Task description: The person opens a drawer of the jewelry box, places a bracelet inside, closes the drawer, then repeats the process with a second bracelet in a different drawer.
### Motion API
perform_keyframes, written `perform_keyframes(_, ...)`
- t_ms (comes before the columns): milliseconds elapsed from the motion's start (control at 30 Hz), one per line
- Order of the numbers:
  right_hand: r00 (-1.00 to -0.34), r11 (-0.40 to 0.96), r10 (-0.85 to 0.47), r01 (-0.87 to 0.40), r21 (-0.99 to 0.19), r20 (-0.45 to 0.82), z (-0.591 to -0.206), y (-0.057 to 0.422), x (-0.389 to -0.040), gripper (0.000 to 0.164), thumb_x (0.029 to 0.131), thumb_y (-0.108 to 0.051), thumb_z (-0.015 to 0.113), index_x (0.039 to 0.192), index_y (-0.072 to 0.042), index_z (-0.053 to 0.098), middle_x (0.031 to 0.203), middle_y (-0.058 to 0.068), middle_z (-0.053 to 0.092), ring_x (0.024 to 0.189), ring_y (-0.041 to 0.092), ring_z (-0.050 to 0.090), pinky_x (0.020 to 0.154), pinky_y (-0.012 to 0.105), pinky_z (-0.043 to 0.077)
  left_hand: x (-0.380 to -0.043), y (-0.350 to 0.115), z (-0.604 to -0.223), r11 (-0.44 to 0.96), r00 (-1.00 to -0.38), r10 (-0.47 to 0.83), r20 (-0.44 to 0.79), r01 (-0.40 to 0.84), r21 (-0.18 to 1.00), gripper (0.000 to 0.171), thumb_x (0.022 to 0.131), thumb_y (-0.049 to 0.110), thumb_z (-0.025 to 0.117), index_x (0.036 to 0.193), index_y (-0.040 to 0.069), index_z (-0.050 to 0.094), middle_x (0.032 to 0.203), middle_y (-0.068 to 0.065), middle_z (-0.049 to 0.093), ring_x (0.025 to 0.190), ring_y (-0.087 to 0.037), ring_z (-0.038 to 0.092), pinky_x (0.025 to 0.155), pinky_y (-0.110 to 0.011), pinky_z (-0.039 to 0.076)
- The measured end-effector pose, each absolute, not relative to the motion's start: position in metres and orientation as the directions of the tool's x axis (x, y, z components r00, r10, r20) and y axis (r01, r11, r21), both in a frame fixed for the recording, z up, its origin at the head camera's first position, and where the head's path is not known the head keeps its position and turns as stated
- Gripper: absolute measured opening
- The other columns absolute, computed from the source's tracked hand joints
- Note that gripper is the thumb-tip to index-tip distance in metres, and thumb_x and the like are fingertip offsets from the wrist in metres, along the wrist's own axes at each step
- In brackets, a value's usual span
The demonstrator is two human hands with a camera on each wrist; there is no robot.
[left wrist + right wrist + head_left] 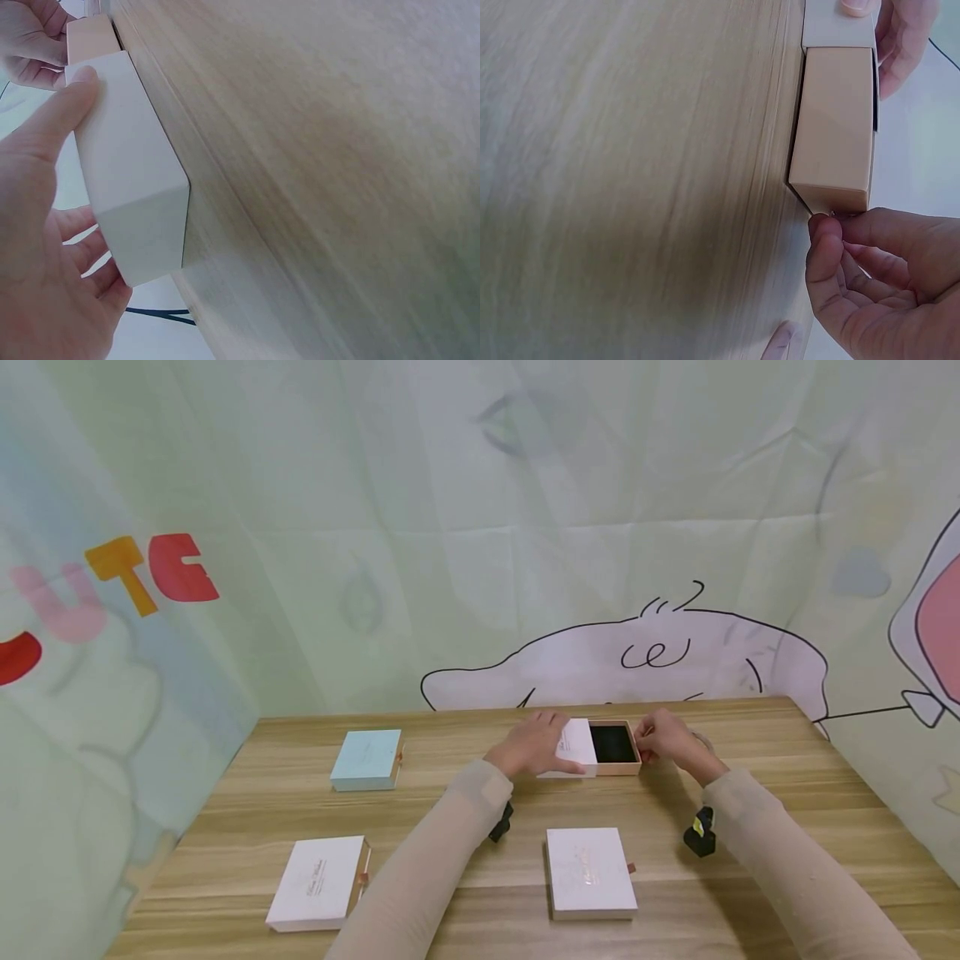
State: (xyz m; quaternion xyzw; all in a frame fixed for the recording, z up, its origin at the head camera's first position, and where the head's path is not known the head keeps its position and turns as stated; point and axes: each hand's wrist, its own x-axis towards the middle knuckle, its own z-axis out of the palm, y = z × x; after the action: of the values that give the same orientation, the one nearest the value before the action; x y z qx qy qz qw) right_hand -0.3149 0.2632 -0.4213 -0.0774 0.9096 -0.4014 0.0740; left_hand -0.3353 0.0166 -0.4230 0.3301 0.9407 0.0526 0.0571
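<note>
A white drawer box (577, 745) lies at the far side of the table, its tan inner drawer (618, 769) slid partway out to the right, with a black lining visible. My left hand (531, 745) grips the white sleeve across its width; in the left wrist view the thumb (84, 79) presses the near side and the fingers reach round the other side. At the drawer's right end, my right hand (670, 742) pinches with thumb and forefinger. The small pull tab there is mostly hidden by the fingertips (826, 225).
On the wooden table (450, 827), a light blue box (367, 760) lies back left, a white box (318, 883) front left, and another white box (590, 870) nearer me, each with a small tab at its right. A printed cloth (450, 527) hangs behind.
</note>
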Motion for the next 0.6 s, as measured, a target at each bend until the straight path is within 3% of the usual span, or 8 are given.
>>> perform_keyframes(367,-0.976,0.66,-0.21,-0.097,-0.745,-0.059,-0.4193,0.2646,-0.3127,0.009,0.088,0.011,0.058,0.08,0.013,0.062,0.06,0.006,0.059,0.052,0.013,0.057,0.051,0.027,0.052,-0.334,0.0156,-0.4206,0.778,-0.776,0.625,-0.082,0.611,0.151,0.096,0.086,0.066,0.065,0.155,0.008,0.031,0.155,-0.01,0.037,0.142,-0.026,0.033,0.113,-0.037,0.031)
perform_keyframes(600,-0.969,0.613,-0.247,-0.134,-0.778,-0.028,-0.4274,0.2717,-0.3192,0.012,0.085,0.01,0.06,0.075,0.006,0.064,0.06,0.007,0.06,0.052,0.013,0.057,0.05,0.026,0.051,-0.3342,0.0154,-0.4202,0.776,-0.775,0.627,-0.081,0.612,0.153,0.097,0.085,0.066,0.065,0.155,0.008,0.031,0.155,-0.01,0.037,0.142,-0.026,0.033,0.113,-0.036,0.031)
